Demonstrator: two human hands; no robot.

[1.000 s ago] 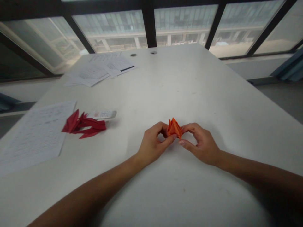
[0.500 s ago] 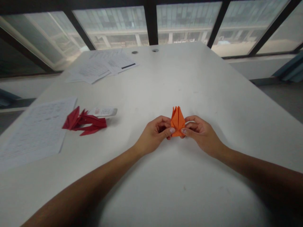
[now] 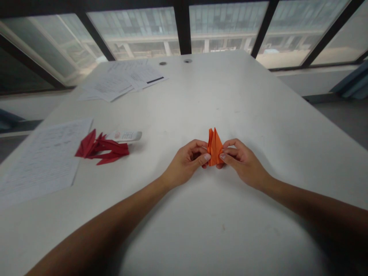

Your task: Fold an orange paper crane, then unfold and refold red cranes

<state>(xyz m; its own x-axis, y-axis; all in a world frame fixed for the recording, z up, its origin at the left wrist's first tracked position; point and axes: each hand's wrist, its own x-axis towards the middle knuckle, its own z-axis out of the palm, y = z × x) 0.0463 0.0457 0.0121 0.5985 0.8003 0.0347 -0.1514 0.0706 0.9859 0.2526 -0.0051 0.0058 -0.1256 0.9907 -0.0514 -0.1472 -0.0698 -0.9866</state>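
Observation:
A small folded orange paper piece (image 3: 214,145) stands upright with its points up, just above the white table (image 3: 230,96). My left hand (image 3: 186,163) pinches its lower left side between thumb and fingers. From the other side my right hand (image 3: 241,163) pinches its lower right edge. Both hands rest low over the table, fingers curled.
A red folded paper shape (image 3: 100,149) lies to the left, with a small white device (image 3: 125,135) behind it. A printed sheet (image 3: 43,161) lies at the left edge, and more papers (image 3: 123,80) sit at the far left. Windows run beyond the table.
The orange paper has gone from tilted and crumpled-looking between my fingers to upright, then squeezed narrower. Both hands shifted slightly away from me.

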